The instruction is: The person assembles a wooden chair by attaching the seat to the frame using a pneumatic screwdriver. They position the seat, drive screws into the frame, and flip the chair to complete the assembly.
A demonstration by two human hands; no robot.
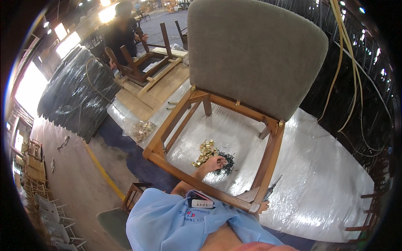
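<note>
A brown wooden chair frame [167,164] stands before me on a plastic-covered table, with a grey upholstered back [255,54]. My left hand [214,163] reaches through the frame's seat opening into a pile of small dark screws [227,164]. Its fingers are curled together; what they pinch is too small to make out. Brass-coloured metal brackets [207,147] lie heaped beside the screws. At the frame's near right corner, my right hand [264,206], partly hidden by the wood, is closed around a power screwdriver [271,190] whose bit points up and away. Small brass brackets [281,123] sit on the frame's rear rail.
A clear bag of brass pieces [143,130] lies left of the frame. Beyond it, a co-worker [121,35] handles an upturned chair frame [144,69] on wooden boards. Yellow hoses [341,54] hang at the right. A wrapped dark stack [75,92] stands at left.
</note>
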